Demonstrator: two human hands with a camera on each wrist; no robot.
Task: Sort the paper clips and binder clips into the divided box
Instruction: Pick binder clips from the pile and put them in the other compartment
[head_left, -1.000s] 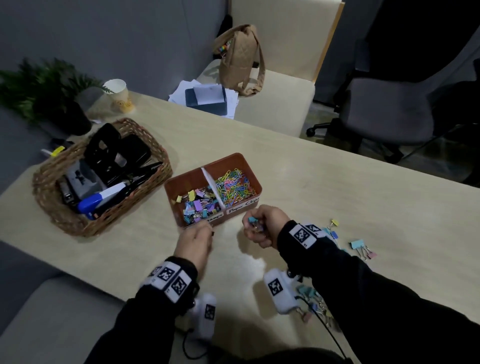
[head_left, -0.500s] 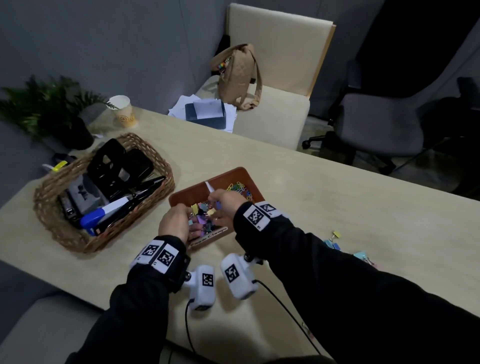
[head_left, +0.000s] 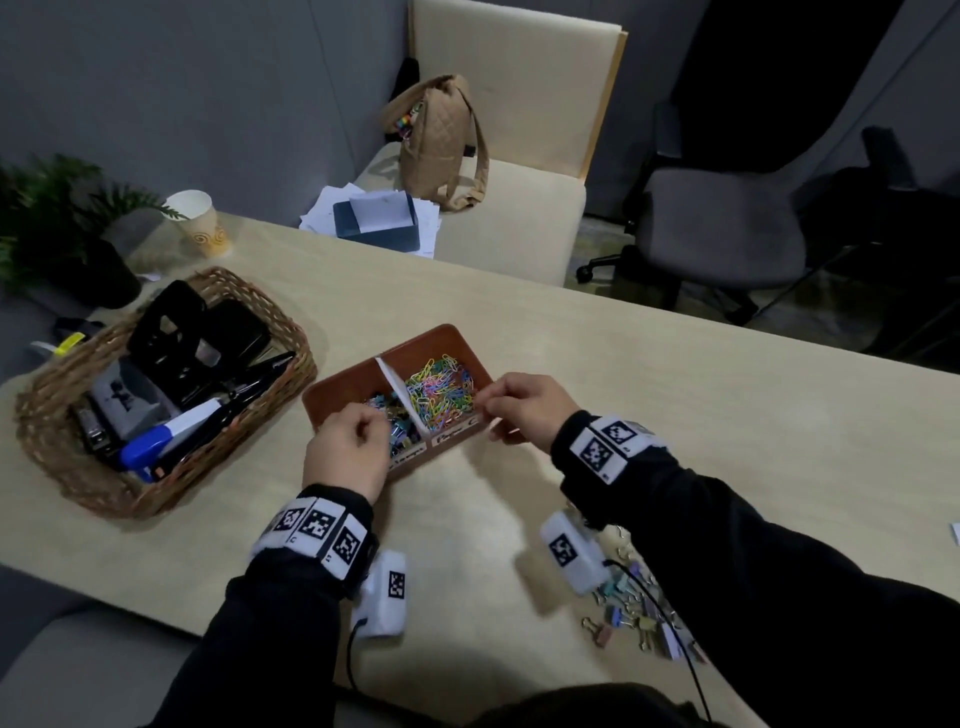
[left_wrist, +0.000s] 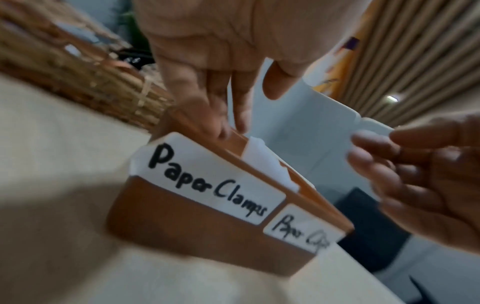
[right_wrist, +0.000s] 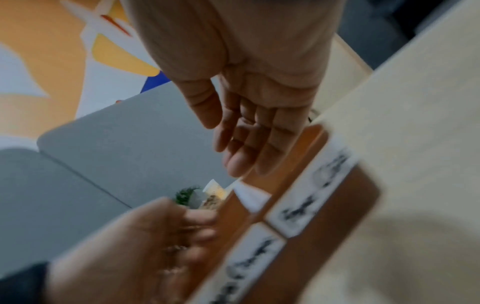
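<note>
The brown divided box (head_left: 431, 340) stands mid-table, with a white divider. Its right half holds coloured paper clips (head_left: 441, 389), its left half binder clips (head_left: 387, 410). My left hand (head_left: 353, 447) hovers over the left half. In the left wrist view its fingers (left_wrist: 228, 115) point down inside the rim above the "Paper Clamps" label (left_wrist: 207, 185), holding nothing. My right hand (head_left: 519, 405) is at the box's right end. Its fingers (right_wrist: 244, 148) are straight and empty beside the box wall (right_wrist: 337, 205). Loose binder clips (head_left: 631, 618) lie near my right forearm.
A wicker basket (head_left: 62, 457) of office tools sits left of the box. A paper cup (head_left: 200, 223) and a plant (head_left: 52, 223) stand at the far left corner. Beyond the table are a tissue box (head_left: 374, 223), a tan bag (head_left: 441, 145) and an office chair (head_left: 727, 223).
A second ago my right hand held binder clips near the box front. Both hands then went over the left compartment. Now the right hand is empty and has moved to the box's right end.
</note>
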